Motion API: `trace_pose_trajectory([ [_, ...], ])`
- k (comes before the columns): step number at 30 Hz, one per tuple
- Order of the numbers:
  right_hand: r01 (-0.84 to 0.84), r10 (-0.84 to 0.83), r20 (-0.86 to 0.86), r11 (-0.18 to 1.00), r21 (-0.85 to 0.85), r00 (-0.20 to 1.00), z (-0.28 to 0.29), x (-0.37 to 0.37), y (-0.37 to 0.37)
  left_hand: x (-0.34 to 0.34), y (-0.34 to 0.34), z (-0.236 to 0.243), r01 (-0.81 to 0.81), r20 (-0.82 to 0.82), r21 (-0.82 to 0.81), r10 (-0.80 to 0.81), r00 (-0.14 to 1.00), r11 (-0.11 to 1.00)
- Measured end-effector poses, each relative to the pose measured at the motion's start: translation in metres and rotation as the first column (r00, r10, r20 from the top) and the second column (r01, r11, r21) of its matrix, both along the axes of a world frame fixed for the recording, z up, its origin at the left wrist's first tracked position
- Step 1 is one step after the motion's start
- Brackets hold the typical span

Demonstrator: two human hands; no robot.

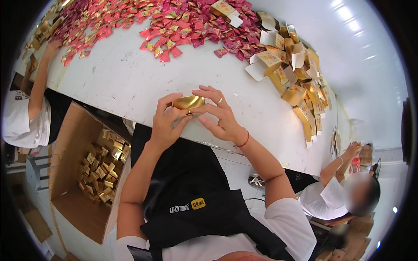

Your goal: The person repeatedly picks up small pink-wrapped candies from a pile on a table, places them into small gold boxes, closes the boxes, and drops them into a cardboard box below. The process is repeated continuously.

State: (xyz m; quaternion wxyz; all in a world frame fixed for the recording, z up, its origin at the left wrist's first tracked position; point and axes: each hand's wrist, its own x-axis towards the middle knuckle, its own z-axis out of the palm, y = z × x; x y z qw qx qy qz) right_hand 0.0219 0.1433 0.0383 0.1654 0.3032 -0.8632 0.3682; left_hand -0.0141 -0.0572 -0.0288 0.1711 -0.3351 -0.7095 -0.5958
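Gold box (188,103) pinched by left fingers (165,103) and right fingers (212,108); packets (193,26) beyond; carton (65,161) leftward (boxes (101,172) inside, apparently).

**Mirror Gold Against Matt Cloth and Brown Cardboard**

The gold box (188,102) you held looked like thin card with a smooth, foil-like finish, glossy enough to throw back bright streaks. The gold cartons (305,89) heaped on the right seemed made of the same shiny card, with matt, papery white flaps (256,71). Your pink and magenta sachets (174,37) looked like crinkled plastic film, glinting in places. The white tabletop (126,80) was smooth with a low sheen, dulled by dark scuffs. Your black apron (183,163) was cloth, mostly matt, and your white shirt (289,222) was soft, matt fabric. You wore a smooth, metallic-looking ring (220,101). The large box (65,167) was dull brown corrugated-looking cardboard; the small gold packs (102,169) inside it gleamed.
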Motion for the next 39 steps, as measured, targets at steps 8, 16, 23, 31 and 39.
trace_pose_trajectory([
  [8,0.951,-0.844,-0.469,0.307,-0.029,0.258,-0.018,-0.042,0.156,0.058,-0.136,0.004,-0.726,0.102,-0.062,0.728,0.678,0.685],
  [16,0.901,-0.92,-0.157,0.386,-0.198,0.36,-0.024,-0.044,0.176,0.047,-0.123,0.023,-0.672,0.009,-0.096,0.676,0.737,0.734],
  [23,0.038,-0.009,0.382,0.997,-0.068,0.924,0.015,-0.021,0.029,0.006,-0.003,0.06,-0.123,-0.174,-0.484,0.042,0.984,0.867],
  [31,0.573,-0.573,-0.014,0.818,0.056,0.819,-0.059,-0.16,0.064,-0.012,-0.009,0.021,-0.109,0.142,-0.133,0.128,0.982,0.985],
  [39,0.876,-0.862,-0.164,0.463,0.133,0.48,-0.063,-0.223,0.023,-0.012,-0.012,0.022,-0.098,0.198,-0.138,0.124,0.972,0.986],
])
